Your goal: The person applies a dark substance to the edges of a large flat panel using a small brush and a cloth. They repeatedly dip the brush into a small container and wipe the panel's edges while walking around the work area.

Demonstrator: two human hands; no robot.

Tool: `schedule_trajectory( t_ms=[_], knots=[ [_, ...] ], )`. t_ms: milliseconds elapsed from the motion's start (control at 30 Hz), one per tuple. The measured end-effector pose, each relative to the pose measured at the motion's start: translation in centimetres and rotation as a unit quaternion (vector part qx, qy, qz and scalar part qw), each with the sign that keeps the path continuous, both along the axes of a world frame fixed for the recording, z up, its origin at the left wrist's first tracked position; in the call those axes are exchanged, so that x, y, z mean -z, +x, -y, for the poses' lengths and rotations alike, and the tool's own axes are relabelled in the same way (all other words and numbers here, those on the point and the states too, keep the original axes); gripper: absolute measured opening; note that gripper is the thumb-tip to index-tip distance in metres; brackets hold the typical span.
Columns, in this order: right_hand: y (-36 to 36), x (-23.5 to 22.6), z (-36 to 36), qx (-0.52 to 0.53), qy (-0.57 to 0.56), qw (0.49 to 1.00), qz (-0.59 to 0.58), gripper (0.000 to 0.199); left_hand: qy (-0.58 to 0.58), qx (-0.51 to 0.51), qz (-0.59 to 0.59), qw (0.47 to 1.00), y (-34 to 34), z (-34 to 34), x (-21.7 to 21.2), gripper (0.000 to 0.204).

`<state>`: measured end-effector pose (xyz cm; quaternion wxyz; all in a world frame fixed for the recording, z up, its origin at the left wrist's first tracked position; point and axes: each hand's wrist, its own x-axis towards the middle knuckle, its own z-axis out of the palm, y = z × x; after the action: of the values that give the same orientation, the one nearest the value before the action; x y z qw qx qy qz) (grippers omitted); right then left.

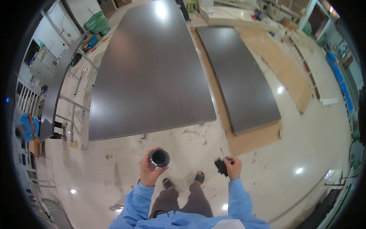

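Note:
My left hand [148,170] is wrapped round a small dark cup [159,157], its round mouth facing up. White specks mark the side of the cup, and its inside looks black. To the right, my right hand [233,168] pinches a crumpled black cloth [221,166]. A thin stick-like piece [222,152] pokes up beside those fingers; its kind is too small to tell. Both hands are held apart above the floor, in front of a large dark brown wood-grain panel [152,76].
A narrower dark panel [240,76] lies on brown cardboard [255,141] at the right. Far left, a person in blue [28,126] stands beside another long panel [57,91] on metal supports [74,103]. More cardboard [282,61] covers the floor farther right.

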<state>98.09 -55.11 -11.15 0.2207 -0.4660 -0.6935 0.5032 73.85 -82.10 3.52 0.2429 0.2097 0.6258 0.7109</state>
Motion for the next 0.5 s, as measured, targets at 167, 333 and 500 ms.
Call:
schedule_trajectory(
  t_ms=[167,333,500],
  knots=[
    [2.3,-9.1,1.2,-0.005,-0.012,0.999,-0.041,0.012,0.032,0.009,-0.054,0.998,-2.1,2.7,-3.4,0.074],
    [-3.0,-18.9,7.4,-0.021,0.066,0.989,-0.129,0.015,-0.014,-0.009,-0.106,0.994,-4.2,9.6,-5.9,0.071],
    [-7.5,-26.3,12.6,-0.025,0.181,0.947,-0.264,0.011,0.022,-0.006,-0.089,0.996,-5.3,13.8,-7.0,0.067]
  ],
)
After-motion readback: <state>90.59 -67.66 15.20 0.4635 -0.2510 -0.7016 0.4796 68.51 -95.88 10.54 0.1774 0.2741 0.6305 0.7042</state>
